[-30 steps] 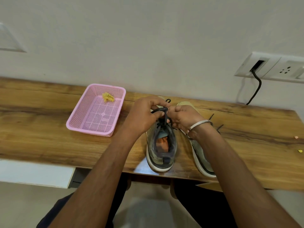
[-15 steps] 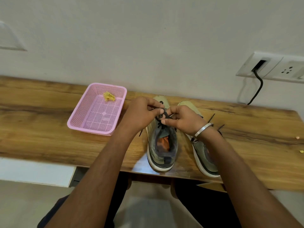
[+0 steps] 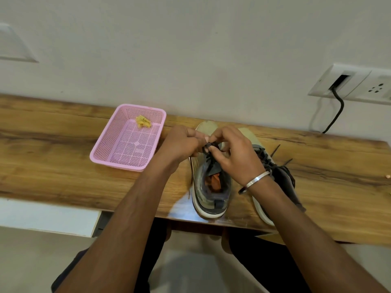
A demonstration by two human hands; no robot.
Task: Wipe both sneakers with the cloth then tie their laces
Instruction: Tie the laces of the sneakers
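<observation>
Wooden worktop (image 3: 53,166): carrying a pink basket, two sneakers and both hands; its right end is running out of the frame.
Hidden parts: the right forearm is covering much of the right sneaker (image 3: 273,172), so only its pale toe, dark lacing and white sole edge are showing; the left sneaker's toe is lying partly behind the hands.
Hard to make out: the knot itself is sitting between the fingertips, and its form is not readable.
Writing: no brand mark or lettering is legible on either sneaker or on the basket.
Left sneaker (image 3: 211,187): standing upright near the front edge, heel toward the viewer, with an orange lining showing inside the opening.
Dark lace (image 3: 208,147): rising from the left sneaker's eyelets into the fingers of both hands.
Left hand (image 3: 182,143): its fingers are curling together and pinching the lace above the tongue.
Right hand (image 3: 230,153): its fingers are clamping on the same lace from the other side; a metal bangle (image 3: 257,180) is circling the wrist.
Right sneaker laces (image 3: 281,155): lying loose, the ends spreading over the wood.
Pink basket (image 3: 101,153): a perforated plastic tray left of the sneakers, holding a crumpled yellow cloth (image 3: 143,121) in its far corner.
Wall socket (image 3: 355,85): cropped at the right border, with a black cable (image 3: 336,112) hanging from it.
</observation>
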